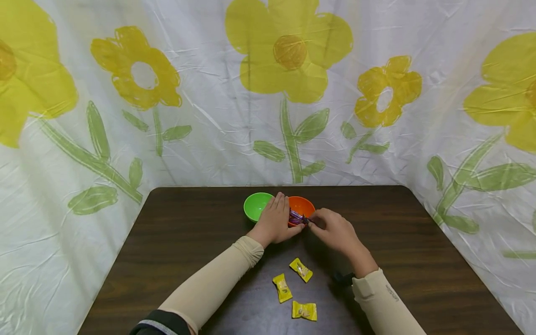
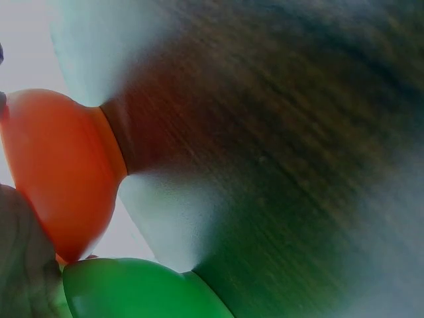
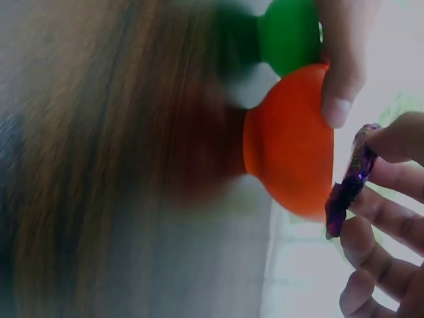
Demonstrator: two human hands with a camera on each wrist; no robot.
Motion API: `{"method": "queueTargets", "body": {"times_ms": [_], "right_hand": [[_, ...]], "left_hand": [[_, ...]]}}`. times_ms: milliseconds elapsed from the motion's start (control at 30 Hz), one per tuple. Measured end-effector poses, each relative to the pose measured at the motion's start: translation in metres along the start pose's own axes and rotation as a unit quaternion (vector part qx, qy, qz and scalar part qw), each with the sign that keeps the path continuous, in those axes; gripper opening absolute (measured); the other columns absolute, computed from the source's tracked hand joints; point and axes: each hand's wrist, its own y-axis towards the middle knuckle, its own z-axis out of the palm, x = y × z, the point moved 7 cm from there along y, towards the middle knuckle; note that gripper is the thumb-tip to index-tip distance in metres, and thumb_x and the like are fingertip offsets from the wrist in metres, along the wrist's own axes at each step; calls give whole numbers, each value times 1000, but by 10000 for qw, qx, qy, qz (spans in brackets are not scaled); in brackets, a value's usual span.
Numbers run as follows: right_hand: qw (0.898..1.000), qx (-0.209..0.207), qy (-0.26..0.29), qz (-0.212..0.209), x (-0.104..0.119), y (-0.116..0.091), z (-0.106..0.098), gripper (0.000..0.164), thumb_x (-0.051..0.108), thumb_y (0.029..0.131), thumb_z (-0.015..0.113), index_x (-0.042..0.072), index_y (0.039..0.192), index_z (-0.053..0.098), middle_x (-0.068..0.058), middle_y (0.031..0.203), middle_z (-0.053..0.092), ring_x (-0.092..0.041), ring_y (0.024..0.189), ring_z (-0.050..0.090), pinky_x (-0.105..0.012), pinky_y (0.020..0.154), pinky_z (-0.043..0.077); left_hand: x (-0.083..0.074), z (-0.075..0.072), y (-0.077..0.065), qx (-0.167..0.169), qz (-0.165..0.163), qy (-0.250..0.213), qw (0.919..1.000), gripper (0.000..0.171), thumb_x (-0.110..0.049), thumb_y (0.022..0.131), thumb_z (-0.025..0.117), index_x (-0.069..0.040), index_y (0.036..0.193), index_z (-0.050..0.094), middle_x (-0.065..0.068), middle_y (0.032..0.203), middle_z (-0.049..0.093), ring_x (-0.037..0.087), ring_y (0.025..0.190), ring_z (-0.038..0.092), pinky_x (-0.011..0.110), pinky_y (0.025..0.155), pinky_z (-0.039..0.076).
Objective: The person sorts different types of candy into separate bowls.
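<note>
An orange bowl point(image 1: 302, 204) stands at the back of the table, right beside a green bowl point(image 1: 254, 204). Purple-wrapped candies point(image 1: 295, 216) show inside the orange one. My left hand point(image 1: 272, 218) lies with straight fingers across where the two bowls meet, its thumb touching the orange rim. With thumb and fingertips, my right hand point(image 1: 333, 229) pinches a shiny purple-wrapped candy point(image 3: 352, 179) at the orange bowl's near right rim. In the left wrist view only part of the left hand point(image 2: 25, 255) shows beside the bowls' outer walls.
Three yellow-wrapped candies point(image 1: 304, 311) lie on the dark wood table point(image 1: 188, 223) between the forearms. Behind the table's far edge hangs a white curtain point(image 1: 209, 139) printed with yellow flowers.
</note>
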Motion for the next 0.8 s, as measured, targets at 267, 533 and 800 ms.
{"method": "queueTargets", "body": {"times_ms": [267,533,800], "right_hand": [[9999,-41,136,4,7,12,2,15,25,98,77,14,108,78,-2,102,73,-14,82,65,-38,71,59],[9997,-13,208,162,8,24,2,37,33,101,74,10,130,75,-7,115,75,-14,76,58,-31,64,51],[9998,42,211,-12,11,13,0,28,29,99,76,9,117,78,-7,109,74,-14,77,59,-31,64,52]], "left_hand": [[-1,0,0,26,34,143,9999,105,-78,103,33,5,166,25,23,173,29,35,165,20,46,135,18],[0,0,1,105,36,262,9996,104,-78,103,32,4,167,25,22,174,29,34,165,20,45,135,18],[-1,0,1,78,32,354,9993,104,-78,103,30,5,166,25,23,173,29,34,165,20,45,135,18]]}}
